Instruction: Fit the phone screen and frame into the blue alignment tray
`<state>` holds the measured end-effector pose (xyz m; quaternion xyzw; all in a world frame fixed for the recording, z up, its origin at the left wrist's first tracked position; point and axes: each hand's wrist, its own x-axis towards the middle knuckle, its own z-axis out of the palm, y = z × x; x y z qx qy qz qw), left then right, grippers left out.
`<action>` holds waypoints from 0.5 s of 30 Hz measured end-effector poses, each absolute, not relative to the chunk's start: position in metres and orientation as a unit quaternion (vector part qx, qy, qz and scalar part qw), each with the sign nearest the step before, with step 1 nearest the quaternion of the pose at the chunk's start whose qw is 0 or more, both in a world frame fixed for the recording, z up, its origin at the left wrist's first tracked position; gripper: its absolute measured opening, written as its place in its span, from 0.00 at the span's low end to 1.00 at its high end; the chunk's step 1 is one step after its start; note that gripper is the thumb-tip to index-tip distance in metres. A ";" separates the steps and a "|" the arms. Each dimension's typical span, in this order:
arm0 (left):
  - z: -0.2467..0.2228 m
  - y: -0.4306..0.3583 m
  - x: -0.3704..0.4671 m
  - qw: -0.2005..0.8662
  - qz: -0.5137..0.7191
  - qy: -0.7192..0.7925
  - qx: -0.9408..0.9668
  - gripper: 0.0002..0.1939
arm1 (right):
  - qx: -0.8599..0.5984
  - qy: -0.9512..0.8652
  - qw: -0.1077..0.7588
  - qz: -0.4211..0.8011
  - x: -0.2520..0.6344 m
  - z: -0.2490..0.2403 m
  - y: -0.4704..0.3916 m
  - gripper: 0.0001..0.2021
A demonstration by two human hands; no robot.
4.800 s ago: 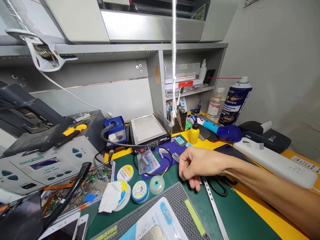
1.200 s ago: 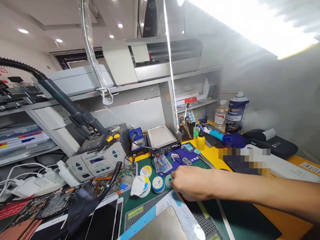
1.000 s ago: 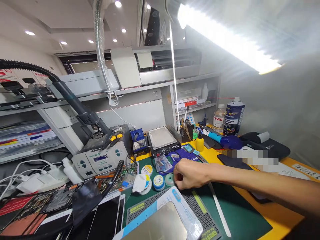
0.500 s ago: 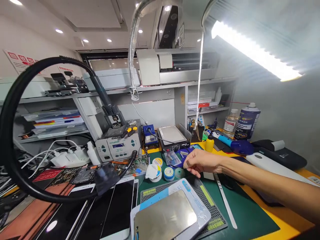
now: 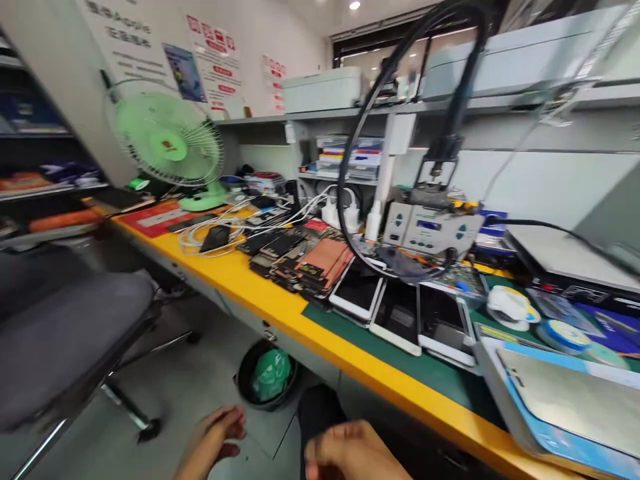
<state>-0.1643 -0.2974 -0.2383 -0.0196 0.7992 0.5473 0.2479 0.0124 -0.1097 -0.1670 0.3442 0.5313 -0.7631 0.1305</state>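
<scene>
My left hand (image 5: 216,437) is low in front of me, off the bench, its fingers loosely curled with a gap at the thumb. I see nothing in it. My right hand (image 5: 353,450) is beside it near my knee (image 5: 320,413), fingers closed and somewhat blurred; whatever it may hold is hidden. Close to both hands stands a black bin (image 5: 243,377) with a green bag (image 5: 273,373) inside. Above them runs the yellow bench edge (image 5: 320,341), with white-framed phones (image 5: 357,293) lying on a green mat (image 5: 345,332).
A steel plate on a blue and white board (image 5: 575,393) lies at right. A hot-air station (image 5: 430,230) with a looping black hose stands behind the phones. Further left are stacked phone parts (image 5: 320,260), white cables (image 5: 215,233), a green fan (image 5: 167,143) and a grey chair (image 5: 85,333).
The view has swung left and down, showing the fan, chair and bin. My right hand has left the area over the mat and come down near my knee; my left hand has appeared.
</scene>
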 end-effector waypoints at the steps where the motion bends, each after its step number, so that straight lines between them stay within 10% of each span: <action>1: -0.250 -0.301 -0.179 0.271 0.548 0.791 -0.034 0.15 | 0.354 0.534 0.137 -0.756 -0.022 -0.180 -0.124 0.12; 15: -0.378 -0.260 -0.352 0.419 0.446 0.785 -0.093 0.16 | 0.452 0.636 0.120 -0.613 -0.295 -0.317 -0.165 0.17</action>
